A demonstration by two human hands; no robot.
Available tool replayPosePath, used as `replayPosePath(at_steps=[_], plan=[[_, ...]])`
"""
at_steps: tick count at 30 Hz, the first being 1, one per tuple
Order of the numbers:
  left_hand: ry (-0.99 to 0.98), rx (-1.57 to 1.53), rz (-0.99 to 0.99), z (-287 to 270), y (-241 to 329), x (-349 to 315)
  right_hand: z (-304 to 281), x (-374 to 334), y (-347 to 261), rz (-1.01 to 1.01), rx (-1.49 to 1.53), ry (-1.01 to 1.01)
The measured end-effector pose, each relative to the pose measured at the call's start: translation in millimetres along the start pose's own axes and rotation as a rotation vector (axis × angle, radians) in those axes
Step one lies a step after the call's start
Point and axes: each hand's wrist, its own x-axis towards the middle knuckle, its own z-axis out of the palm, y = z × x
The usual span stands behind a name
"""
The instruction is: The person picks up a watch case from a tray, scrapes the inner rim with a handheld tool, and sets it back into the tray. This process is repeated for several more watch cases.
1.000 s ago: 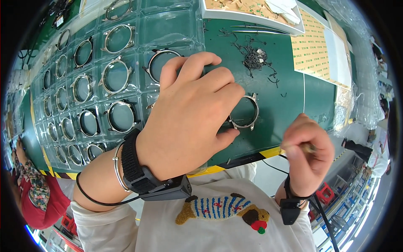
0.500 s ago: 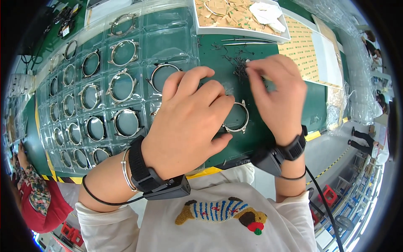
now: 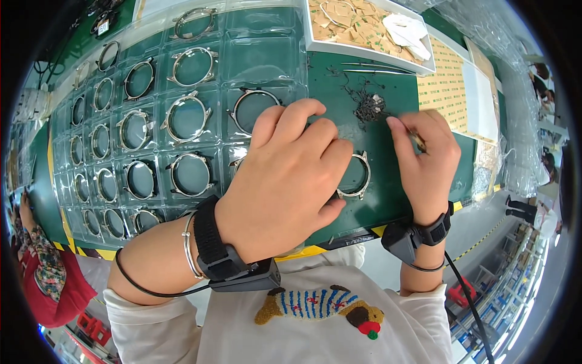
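My left hand is palm down with curled fingers, its wrist over the edge of a clear plastic tray. Between its thumb and index finger is the left side of a round metal watch case; the fingertips' contact is hidden. My right hand is closed in a pinch to the right of the case. A slim brownish-gold thing shows among its fingers, too blurred to name. Just beyond those fingertips is a tangled heap of small black scraps.
Several watch cases sit in the tray's pockets. Two thin metal tools lie before a white box of tan paper bits. Sheets of printed tan paper are at the right. A person in red is at far left.
My right hand has drawn back from the black scraps, toward me and to the right. My left hand stays at the watch case. The whole view has shifted slightly.
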Motion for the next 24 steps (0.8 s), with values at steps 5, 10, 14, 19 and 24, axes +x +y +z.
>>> replayPosePath(at_steps=[5, 10, 14, 19, 24], plan=[[-0.011, -0.011, -0.005, 0.7, 0.1, 0.3, -7.0, -4.2, -8.3, 0.014, 0.048, -0.041], [-0.006, -0.023, 0.000, 0.3, -0.5, 0.1, -26.1, -28.8, -26.2, 0.192, 0.217, -0.089], [-0.021, -0.042, 0.015, 0.4, -1.1, 1.5, -21.5, -46.5, -29.4, 0.049, 0.146, -0.194], [-0.014, -0.046, 0.033, 2.2, -2.3, 1.5, -12.4, -48.6, -30.6, -0.153, 0.244, -0.231], [-0.023, -0.056, 0.048, 2.6, -3.8, 1.5, -9.7, -41.7, -27.5, -0.222, 0.289, -0.279]])
